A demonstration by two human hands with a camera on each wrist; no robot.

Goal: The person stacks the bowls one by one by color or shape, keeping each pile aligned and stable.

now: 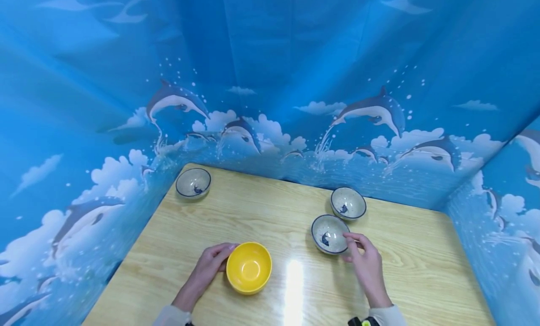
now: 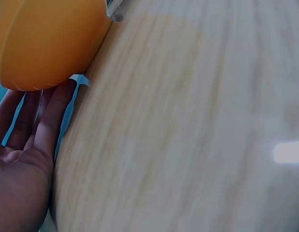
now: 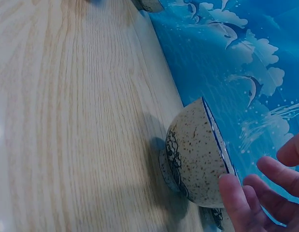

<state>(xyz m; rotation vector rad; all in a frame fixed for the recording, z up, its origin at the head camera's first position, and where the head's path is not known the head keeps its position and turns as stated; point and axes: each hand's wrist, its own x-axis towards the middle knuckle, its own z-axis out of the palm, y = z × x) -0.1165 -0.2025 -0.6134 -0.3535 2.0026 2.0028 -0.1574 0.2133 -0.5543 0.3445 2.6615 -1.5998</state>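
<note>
A yellow bowl [image 1: 249, 268] is near the front of the wooden table. My left hand [image 1: 213, 262] holds it from its left side, a fingertip at the rim; in the left wrist view its fingers [image 2: 55, 113] reach along the bowl's side, their tips hidden. Farther right, a speckled grey bowl [image 1: 330, 234] with a blue rim and a dark blue motif inside stands upright. My right hand [image 1: 366, 259] is at its right edge. In the right wrist view one digit overlaps the bowl's outer wall [image 3: 198, 154] near the rim, while the other fingers are spread loosely above.
A second, similar grey bowl [image 1: 348, 203] stands just behind the first, close to the back edge. A third grey bowl [image 1: 193, 183] is at the table's back left corner. Blue dolphin-print sheets [image 1: 274, 82] rise behind and beside the wooden table [image 1: 253, 208].
</note>
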